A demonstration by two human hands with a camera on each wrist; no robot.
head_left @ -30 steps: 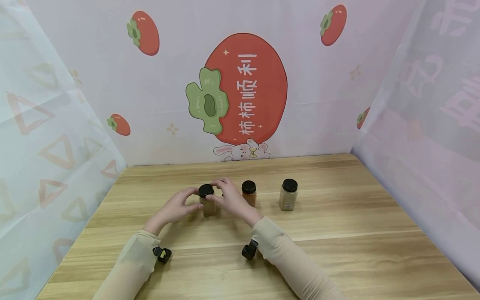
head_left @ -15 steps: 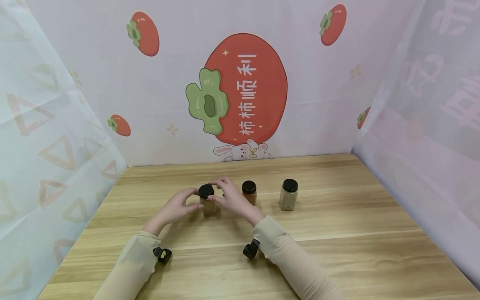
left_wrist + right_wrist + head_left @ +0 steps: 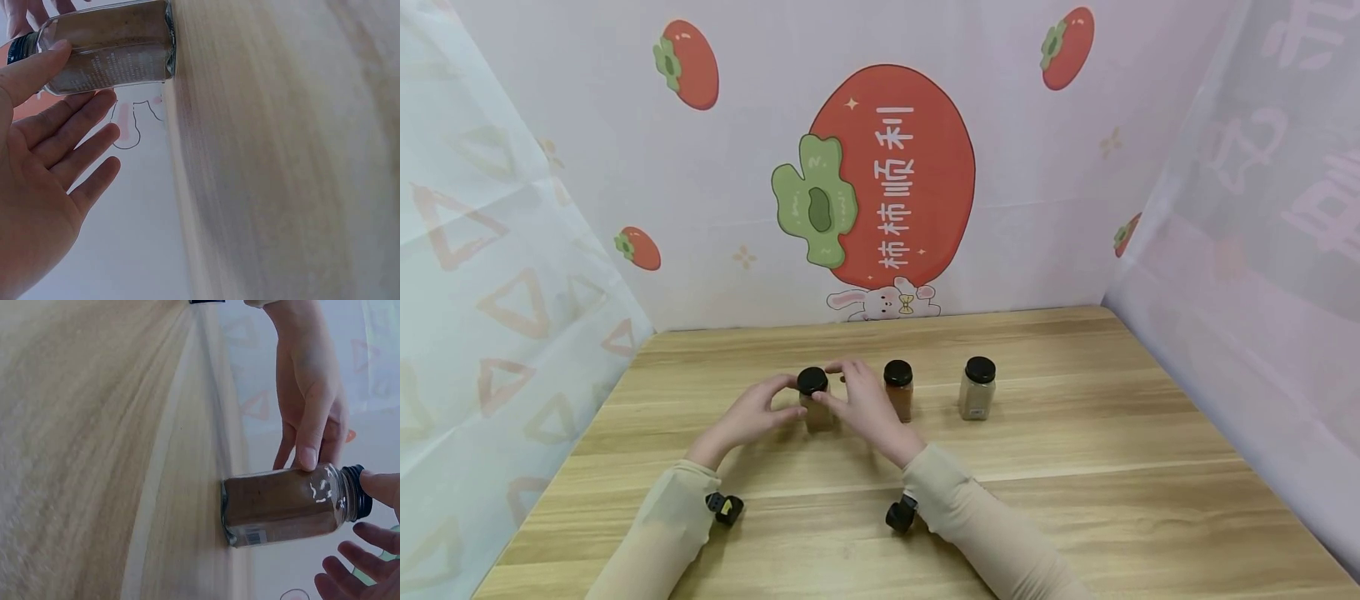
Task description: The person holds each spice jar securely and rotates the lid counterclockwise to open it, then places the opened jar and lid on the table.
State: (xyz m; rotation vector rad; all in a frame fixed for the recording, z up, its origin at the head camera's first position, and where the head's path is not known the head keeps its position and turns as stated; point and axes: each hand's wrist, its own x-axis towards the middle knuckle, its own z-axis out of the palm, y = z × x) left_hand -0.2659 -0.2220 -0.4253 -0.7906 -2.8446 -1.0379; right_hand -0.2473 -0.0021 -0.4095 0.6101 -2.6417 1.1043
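Observation:
A square glass jar of brown powder (image 3: pixel 817 416) stands upright on the table, its lower edge at the tabletop in both wrist views. My left hand (image 3: pixel 758 412) holds the body from the left, thumb on the near glass and fingers around the far side; its lower fingers (image 3: pixel 94 140) are spread. On the jar's black screw lid (image 3: pixel 812 381), my right hand (image 3: pixel 867 407) has its thumb (image 3: pixel 380 487) against the rim and a forefinger close to the opposite side. The other right fingers (image 3: pixel 350 575) extend past the lid, touching nothing visible.
To the right stands a jar of orange-brown powder (image 3: pixel 898 396), partly behind my right hand. Farther right is a jar of pale powder (image 3: pixel 977 392), also black-lidded. The wooden table (image 3: pixel 820 533) meets a printed cloth backdrop (image 3: pixel 737 250) behind and cloth sides left and right.
My right hand turns slightly about the lid, its forefinger and wrist shifting a little. The left hand and the jar stay in place.

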